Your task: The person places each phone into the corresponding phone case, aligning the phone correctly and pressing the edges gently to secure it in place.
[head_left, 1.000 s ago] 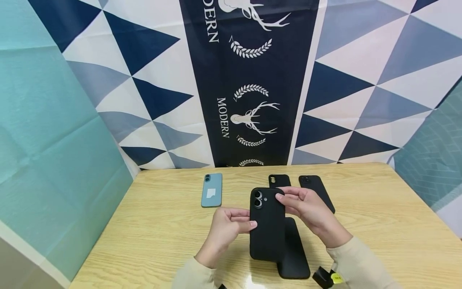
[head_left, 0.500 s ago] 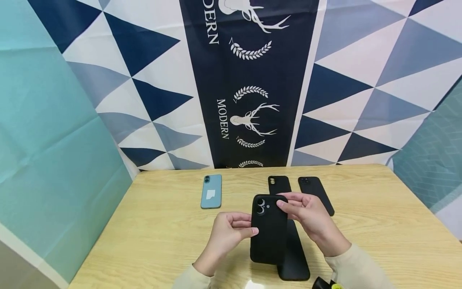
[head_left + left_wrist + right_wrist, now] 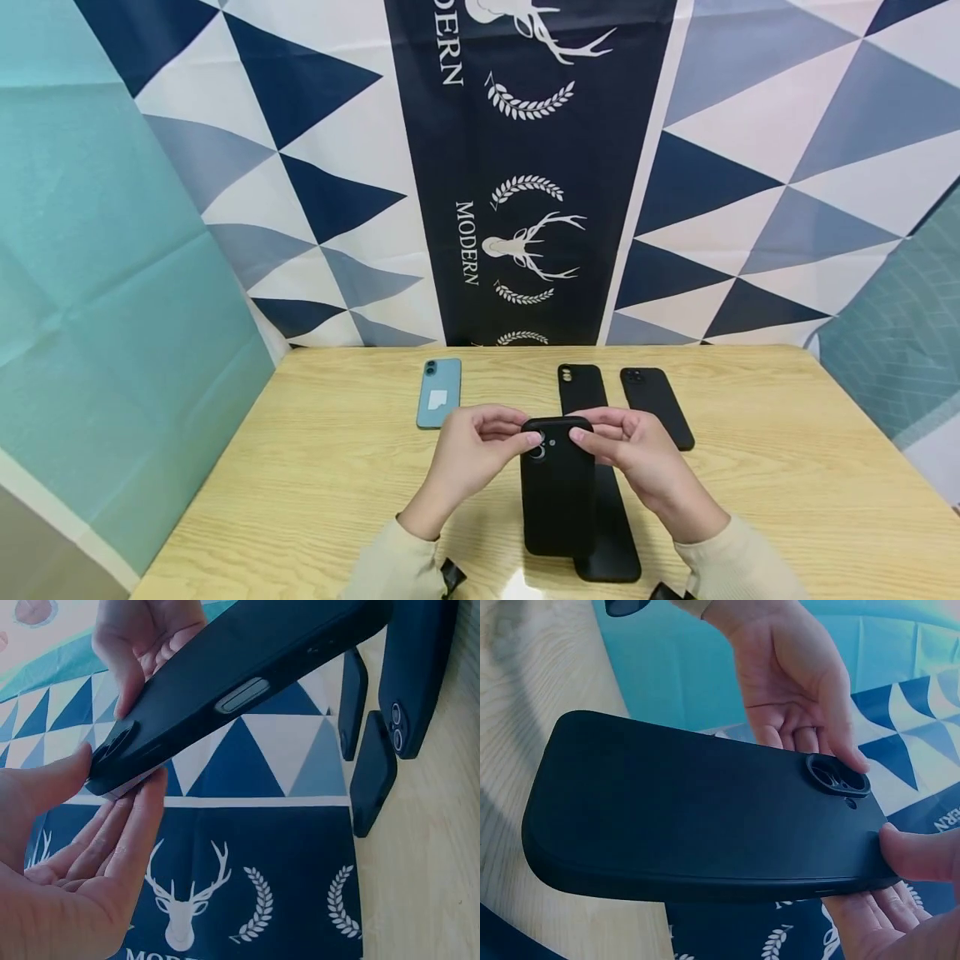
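Observation:
A phone in a matte black case (image 3: 558, 508) is held up above the table, its back and camera opening turned toward me. My left hand (image 3: 474, 450) pinches its top left corner, the thumb beside the camera lenses. At the top right corner, my right hand (image 3: 641, 454) grips with thumb on the back and fingers behind. The left wrist view shows the case's side slot (image 3: 242, 696) and a pale strip under the edge near the left fingertips. The right wrist view shows the case's back (image 3: 682, 802) and raised camera ring (image 3: 837, 775). The phone's front is hidden.
Partly behind the held phone lies a black phone-shaped piece (image 3: 617, 537) on the wooden table (image 3: 322, 500). Farther back are a black case with camera holes (image 3: 582, 390), another black phone-shaped piece (image 3: 662, 406) and a blue phone (image 3: 442, 379). Patterned cloth (image 3: 517, 167) hangs behind.
My left hand has shifted from the phone's left side up to its top left corner. The cased phone has come slightly lower, its top tilted. My right hand keeps its grip at the top right.

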A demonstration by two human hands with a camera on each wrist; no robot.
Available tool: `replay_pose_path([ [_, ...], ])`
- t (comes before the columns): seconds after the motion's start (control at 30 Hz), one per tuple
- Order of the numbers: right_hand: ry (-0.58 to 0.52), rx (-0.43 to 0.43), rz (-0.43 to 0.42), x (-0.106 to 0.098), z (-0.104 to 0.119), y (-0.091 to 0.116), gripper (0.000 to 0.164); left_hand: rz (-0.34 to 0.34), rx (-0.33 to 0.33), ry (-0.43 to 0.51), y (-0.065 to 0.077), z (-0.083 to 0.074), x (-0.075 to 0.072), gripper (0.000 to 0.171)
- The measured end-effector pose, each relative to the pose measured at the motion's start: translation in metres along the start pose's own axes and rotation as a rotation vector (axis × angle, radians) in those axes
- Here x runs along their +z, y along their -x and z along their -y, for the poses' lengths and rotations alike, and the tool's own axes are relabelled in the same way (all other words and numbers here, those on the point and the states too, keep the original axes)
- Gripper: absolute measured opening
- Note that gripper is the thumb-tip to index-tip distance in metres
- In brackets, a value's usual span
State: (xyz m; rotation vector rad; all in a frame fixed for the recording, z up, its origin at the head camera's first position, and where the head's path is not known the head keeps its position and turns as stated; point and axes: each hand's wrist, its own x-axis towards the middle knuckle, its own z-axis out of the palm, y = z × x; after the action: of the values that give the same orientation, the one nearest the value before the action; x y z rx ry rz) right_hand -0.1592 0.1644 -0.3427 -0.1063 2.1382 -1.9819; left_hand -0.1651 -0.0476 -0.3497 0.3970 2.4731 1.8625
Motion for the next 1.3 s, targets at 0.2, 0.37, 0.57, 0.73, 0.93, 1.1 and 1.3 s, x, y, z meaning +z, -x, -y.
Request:
replay_pose_path([
  [0.2, 0.01, -0.024, 0.048, -0.002, 0.001, 0.002, 0.042, -0.032, 0.048, 0.028, 0.003, -0.002, 0.001, 0.024],
  [0.37, -0.039, -0.052, 0.131, -0.007, 0.001, 0.002, 0.032, -0.003, -0.066, 0.219, 0.002, -0.005, 0.0, 0.025],
  [0.57, -0.076, -0.036, 0.177, -0.009, -0.001, 0.0, 0.032, 0.005, -0.189, 0.375, 0.002, -0.006, 0.0, 0.027],
  [0.73, 0.0, 0.043, 0.112, -0.006, -0.005, 0.0, 0.052, -0.017, -0.219, 0.387, 0.001, -0.006, 0.0, 0.029],
  [0.93, 0.059, 0.055, 0.192, -0.005, -0.015, 0.004, 0.072, -0.051, -0.213, 0.402, -0.002, -0.007, -0.005, 0.028],
  [1.1, -0.092, 0.016, 0.384, -0.004, -0.023, 0.007, 0.055, -0.066, -0.216, 0.419, -0.004, -0.006, -0.005, 0.029],
  [1.3, -0.102, 0.001, 0.394, -0.002, -0.03, 0.008, 0.033, -0.07, -0.234, 0.43, -0.005, -0.002, -0.004, 0.03],
])
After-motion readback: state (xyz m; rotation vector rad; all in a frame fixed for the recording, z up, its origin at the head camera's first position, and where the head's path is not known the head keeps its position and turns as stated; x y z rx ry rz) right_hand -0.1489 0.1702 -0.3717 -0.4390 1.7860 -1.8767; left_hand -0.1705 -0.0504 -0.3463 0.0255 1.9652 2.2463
